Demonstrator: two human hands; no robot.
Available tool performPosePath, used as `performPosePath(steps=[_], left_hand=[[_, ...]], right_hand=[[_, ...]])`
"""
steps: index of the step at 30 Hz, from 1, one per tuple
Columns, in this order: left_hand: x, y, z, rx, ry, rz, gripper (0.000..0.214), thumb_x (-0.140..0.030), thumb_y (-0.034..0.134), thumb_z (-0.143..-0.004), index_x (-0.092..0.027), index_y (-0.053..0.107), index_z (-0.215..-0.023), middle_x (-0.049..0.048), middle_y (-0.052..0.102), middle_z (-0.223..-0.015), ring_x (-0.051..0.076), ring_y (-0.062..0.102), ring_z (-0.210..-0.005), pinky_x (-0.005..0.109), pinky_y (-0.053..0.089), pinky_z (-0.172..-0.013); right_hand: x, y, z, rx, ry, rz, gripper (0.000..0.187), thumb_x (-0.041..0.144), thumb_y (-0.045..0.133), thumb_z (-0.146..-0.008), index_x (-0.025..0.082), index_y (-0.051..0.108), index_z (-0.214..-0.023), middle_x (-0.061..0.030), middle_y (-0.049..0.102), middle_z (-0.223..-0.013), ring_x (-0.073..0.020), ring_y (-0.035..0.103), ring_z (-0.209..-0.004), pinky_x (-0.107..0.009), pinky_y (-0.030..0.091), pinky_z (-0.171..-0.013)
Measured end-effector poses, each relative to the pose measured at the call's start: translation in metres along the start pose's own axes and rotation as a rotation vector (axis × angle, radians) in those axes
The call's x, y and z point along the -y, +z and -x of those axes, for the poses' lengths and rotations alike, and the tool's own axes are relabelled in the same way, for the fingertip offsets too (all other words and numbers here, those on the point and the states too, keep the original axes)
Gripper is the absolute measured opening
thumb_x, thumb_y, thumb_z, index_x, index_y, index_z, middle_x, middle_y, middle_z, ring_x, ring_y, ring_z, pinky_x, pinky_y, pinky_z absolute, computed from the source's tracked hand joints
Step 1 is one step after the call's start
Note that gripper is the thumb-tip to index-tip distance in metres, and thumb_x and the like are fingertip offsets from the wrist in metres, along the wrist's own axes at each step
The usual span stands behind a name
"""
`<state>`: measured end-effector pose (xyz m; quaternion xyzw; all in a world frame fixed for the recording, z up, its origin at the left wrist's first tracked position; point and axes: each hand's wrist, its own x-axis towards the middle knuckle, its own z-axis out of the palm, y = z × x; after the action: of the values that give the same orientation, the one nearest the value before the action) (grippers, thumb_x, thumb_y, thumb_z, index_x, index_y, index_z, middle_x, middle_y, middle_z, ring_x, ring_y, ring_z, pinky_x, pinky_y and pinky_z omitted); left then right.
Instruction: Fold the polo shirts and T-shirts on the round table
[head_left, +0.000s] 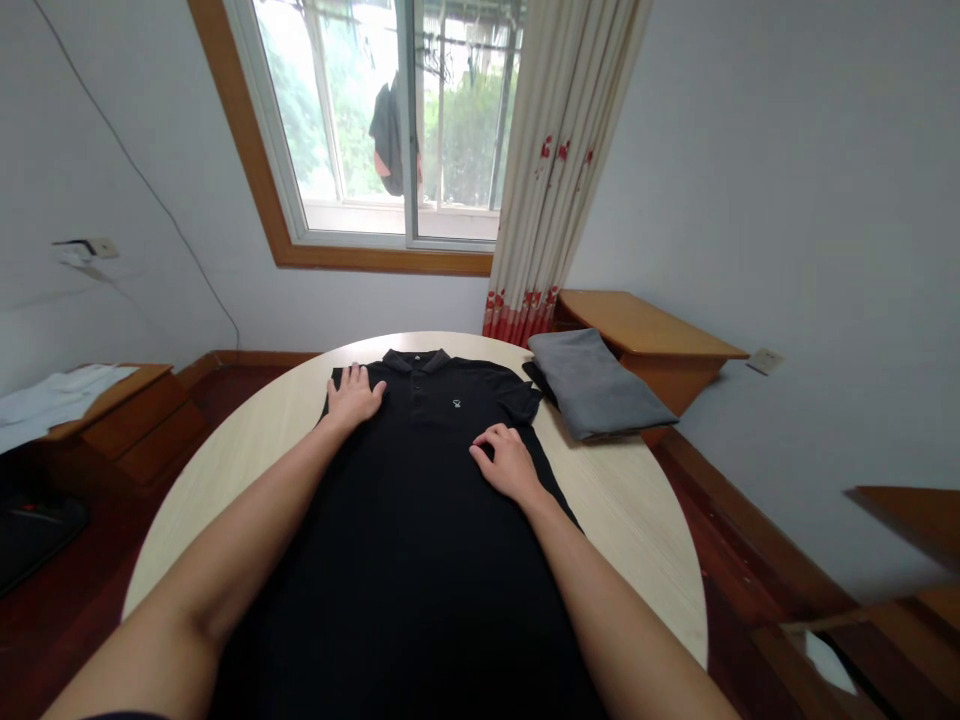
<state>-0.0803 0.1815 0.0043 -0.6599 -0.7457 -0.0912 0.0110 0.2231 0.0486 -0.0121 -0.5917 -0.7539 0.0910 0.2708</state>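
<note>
A black polo shirt [420, 480] lies spread face up on the round table, its collar toward the window and a small white emblem on the chest. My left hand [355, 397] rests flat on the shirt's left shoulder, fingers spread. On the right side of the chest is my right hand [508, 462], its fingers loosely curved and nothing seen in them. The right sleeve lies just beyond that hand. The shirt's lower part runs into dark shadow near my body, so its hem cannot be made out.
Folded grey cloth [596, 385] sits at the right rear of the pale round table [637, 520]. Behind it stand a wooden desk [652, 322] and a curtain [562, 150] beside the window. A low wooden cabinet [142, 420] with papers is at left.
</note>
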Motion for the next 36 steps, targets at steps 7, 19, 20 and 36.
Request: performPosePath(steps=[7,19,20,36], left_hand=[[-0.013,0.013,0.028,0.099,0.025,0.010,0.075,-0.057,0.020,-0.099,-0.010,0.032,-0.158,0.0127,0.021,-0.167,0.032,0.016,-0.154,0.058,0.017,-0.122],[-0.020,0.011,0.045,-0.181,0.213,0.187,0.042,-0.040,0.046,-0.099,-0.019,0.065,-0.130,0.0112,0.056,-0.147,0.028,0.047,-0.138,0.050,0.034,-0.117],[-0.020,0.012,0.045,-0.166,0.221,0.197,0.041,-0.040,0.048,-0.098,-0.019,0.066,-0.129,0.0112,0.056,-0.146,0.028,0.048,-0.137,0.050,0.034,-0.117],[-0.017,0.016,0.044,-0.134,0.220,0.234,0.038,-0.040,0.051,-0.096,-0.024,0.065,-0.127,0.0089,0.056,-0.146,0.029,0.047,-0.136,0.049,0.034,-0.116]], right_hand=[[-0.002,0.003,0.000,0.003,-0.007,-0.007,0.019,0.034,0.058,-0.095,0.022,0.073,-0.097,-0.0072,0.065,-0.110,-0.0242,0.057,-0.104,-0.036,0.047,-0.091],[-0.037,-0.034,-0.063,-0.157,0.446,0.127,0.054,0.047,0.046,-0.097,0.018,0.055,-0.141,-0.0186,0.056,-0.138,-0.0343,0.053,-0.127,-0.045,0.041,-0.106],[-0.043,-0.035,-0.075,-0.086,0.505,0.120,0.054,0.048,0.045,-0.097,0.019,0.056,-0.142,-0.0189,0.056,-0.139,-0.0343,0.053,-0.129,-0.045,0.040,-0.107],[-0.072,-0.017,-0.137,0.054,0.643,0.049,0.050,0.046,0.051,-0.093,0.016,0.068,-0.129,-0.0146,0.068,-0.128,-0.0278,0.064,-0.118,-0.033,0.050,-0.098]])
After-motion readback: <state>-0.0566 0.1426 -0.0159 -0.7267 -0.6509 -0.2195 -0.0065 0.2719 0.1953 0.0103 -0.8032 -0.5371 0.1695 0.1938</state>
